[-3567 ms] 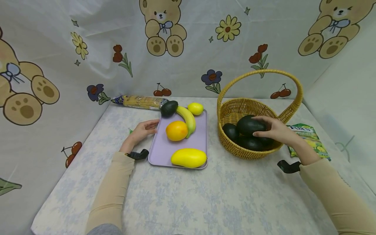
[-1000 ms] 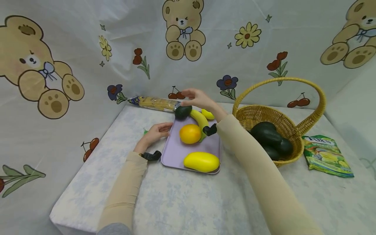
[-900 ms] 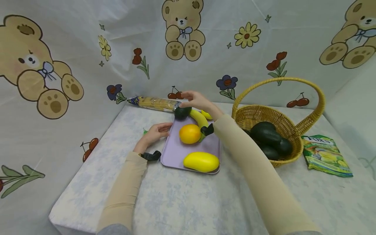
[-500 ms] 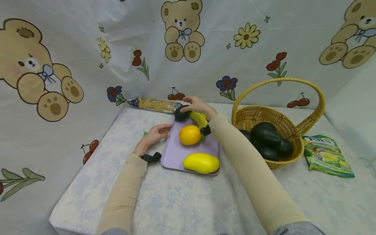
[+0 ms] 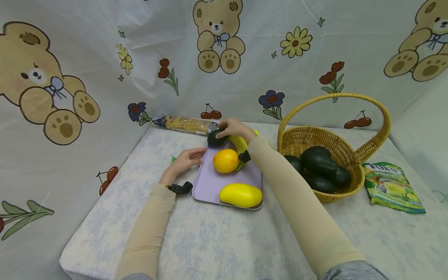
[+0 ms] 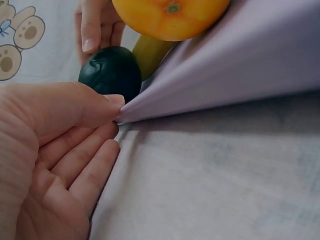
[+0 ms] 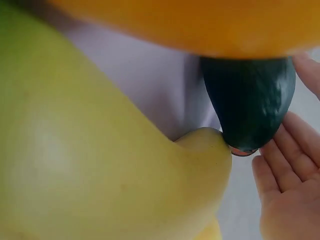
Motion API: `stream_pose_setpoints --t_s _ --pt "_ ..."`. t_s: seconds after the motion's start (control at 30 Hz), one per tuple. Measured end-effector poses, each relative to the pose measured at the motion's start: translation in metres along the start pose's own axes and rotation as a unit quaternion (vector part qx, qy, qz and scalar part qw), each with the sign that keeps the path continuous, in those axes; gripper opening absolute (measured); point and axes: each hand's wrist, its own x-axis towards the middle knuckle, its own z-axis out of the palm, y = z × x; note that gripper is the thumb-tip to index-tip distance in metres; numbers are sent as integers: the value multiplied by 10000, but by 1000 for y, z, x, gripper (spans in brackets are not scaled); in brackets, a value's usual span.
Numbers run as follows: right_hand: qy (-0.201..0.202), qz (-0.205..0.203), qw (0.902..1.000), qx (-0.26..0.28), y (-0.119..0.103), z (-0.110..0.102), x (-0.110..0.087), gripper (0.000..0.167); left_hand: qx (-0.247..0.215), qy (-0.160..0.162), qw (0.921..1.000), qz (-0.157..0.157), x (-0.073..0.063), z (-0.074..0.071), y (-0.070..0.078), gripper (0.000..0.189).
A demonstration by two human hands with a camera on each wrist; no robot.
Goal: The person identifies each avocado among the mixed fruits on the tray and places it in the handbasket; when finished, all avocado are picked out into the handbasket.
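Note:
A lilac tray (image 5: 206,190) lies on the table, bearing fruit. My left hand (image 5: 183,162) is at its left edge, and the left wrist view shows thumb and fingertip pinching the rim. At the tray's back left corner is a dark green avocado (image 5: 216,139). My right hand (image 5: 235,128) reaches over from the right and grips it, thumb in front and fingers behind. A banana (image 5: 238,144) lies beside the avocado, partly covered by my right hand and wrist. In front sit a round orange-yellow fruit (image 5: 225,161) and an oblong yellow fruit (image 5: 240,195).
A wicker basket (image 5: 339,194) with a tall handle holds several dark green avocados (image 5: 319,161) on the right. Beyond it lies a green FOX'S packet (image 5: 393,186). A pack of spaghetti (image 5: 189,125) lies behind the tray. Another yellow fruit (image 5: 256,132) is mostly hidden by my right arm.
My right hand has left the avocados in the basket, crossed left over the tray, and come down onto the corner avocado. My left hand has kept its place at the tray edge.

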Motion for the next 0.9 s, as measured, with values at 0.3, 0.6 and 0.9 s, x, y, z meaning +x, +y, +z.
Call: stream_pose_setpoints --t_s 0.3,0.6,0.9 --pt "-417 -106 9980 -460 10 5 1 65 44 26 10000 56 1 1 3 52" --pt "-456 -84 9966 -678 11 8 0 64 32 -21 9999 106 1 2 3 51" --pt "-137 -94 9992 372 -3 -5 -3 61 29 76 9999 106 0 3 -1 51"
